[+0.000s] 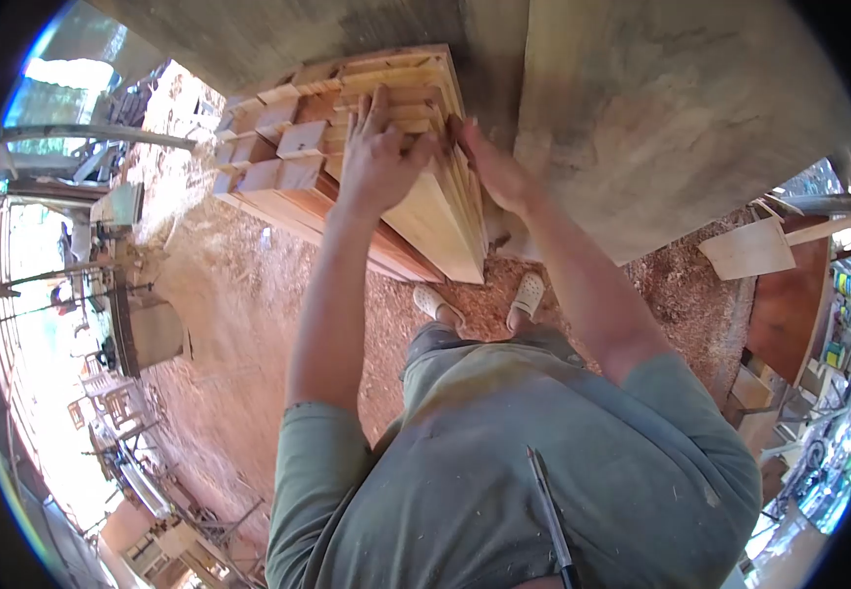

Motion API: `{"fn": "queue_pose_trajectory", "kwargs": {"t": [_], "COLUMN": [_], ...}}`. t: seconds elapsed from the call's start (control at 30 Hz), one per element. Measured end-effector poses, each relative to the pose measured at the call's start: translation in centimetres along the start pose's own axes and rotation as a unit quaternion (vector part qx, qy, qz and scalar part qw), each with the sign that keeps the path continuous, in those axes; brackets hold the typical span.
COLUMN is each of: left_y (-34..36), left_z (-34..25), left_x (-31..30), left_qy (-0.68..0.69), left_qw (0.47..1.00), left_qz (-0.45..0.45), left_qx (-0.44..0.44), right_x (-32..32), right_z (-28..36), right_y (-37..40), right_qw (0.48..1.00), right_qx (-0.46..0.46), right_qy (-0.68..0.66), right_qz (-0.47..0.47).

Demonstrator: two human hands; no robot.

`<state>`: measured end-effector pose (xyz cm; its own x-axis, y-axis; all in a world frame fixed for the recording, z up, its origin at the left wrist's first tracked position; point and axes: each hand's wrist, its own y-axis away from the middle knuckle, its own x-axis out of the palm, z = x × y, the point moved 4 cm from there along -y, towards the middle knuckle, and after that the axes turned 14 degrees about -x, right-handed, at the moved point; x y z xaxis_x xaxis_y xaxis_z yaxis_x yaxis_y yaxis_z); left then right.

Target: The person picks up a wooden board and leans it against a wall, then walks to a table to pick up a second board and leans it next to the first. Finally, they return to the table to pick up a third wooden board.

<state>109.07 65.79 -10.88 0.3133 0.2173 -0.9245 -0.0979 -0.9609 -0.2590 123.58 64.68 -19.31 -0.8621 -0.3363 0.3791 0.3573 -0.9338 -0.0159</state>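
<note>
A stack of pale wooden boards (435,211) stands on end in front of me, pressed close beside a row of reddish wooden pieces with block-like ends (303,139). My left hand (383,162) lies over the top edges of the boards, fingers stretched forward and thumb towards the right. Against the right side of the same stack rests my right hand (497,169), its fingers extended along the outer board; some fingertips are hidden. Neither hand visibly wraps around a single board.
Large wooden sheets (641,128) lean behind and right of the stack. Sawdust and shavings (239,294) cover the ground around my light clogs (527,294). A pale board (747,249) lies at right. Workbenches and wooden frames (116,393) line the left side. A pencil-like stick (548,506) hangs at my shirt.
</note>
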Motion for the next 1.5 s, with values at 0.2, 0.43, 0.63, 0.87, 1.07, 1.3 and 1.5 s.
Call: {"fn": "queue_pose_trajectory", "kwargs": {"t": [0.2, 0.43, 0.63, 0.87, 1.07, 1.3, 1.5], "left_y": [-0.3, 8.4, 36.0, 81.9, 87.6, 82.4, 82.9], "left_z": [0.2, 1.5, 7.7, 9.0, 4.7, 9.1, 10.3], "left_x": [-0.2, -5.0, 3.6, 13.5, 13.2, 13.4, 10.6], "left_qy": [-0.01, 0.162, 0.187, 0.202, 0.38, 0.482, 0.481], "left_qw": [0.999, 0.958, 0.889, 0.43, 0.221, 0.267, 0.307], "left_qz": [-0.02, -0.228, 0.028, 0.064, -0.009, -0.103, -0.133], "left_qx": [0.026, -0.055, -0.418, -0.878, -0.898, -0.828, -0.81], "right_x": [0.9, -3.3, -4.1, 6.9, 5.2, -0.1, 2.4], "right_z": [-0.7, -7.7, -8.8, 3.6, 2.9, 1.4, 1.8], "right_y": [-1.1, 3.2, 5.7, -0.9, -3.7, -7.3, -5.8], "right_qw": [0.988, 0.977, 0.915, 0.923, 0.89, 0.92, 0.931], "right_qx": [-0.042, 0.075, 0.139, -0.179, -0.161, -0.069, -0.069], "right_qy": [0.147, -0.067, -0.06, 0.247, 0.328, 0.273, 0.243], "right_qz": [0.001, -0.189, -0.375, -0.236, -0.274, -0.272, -0.263]}}
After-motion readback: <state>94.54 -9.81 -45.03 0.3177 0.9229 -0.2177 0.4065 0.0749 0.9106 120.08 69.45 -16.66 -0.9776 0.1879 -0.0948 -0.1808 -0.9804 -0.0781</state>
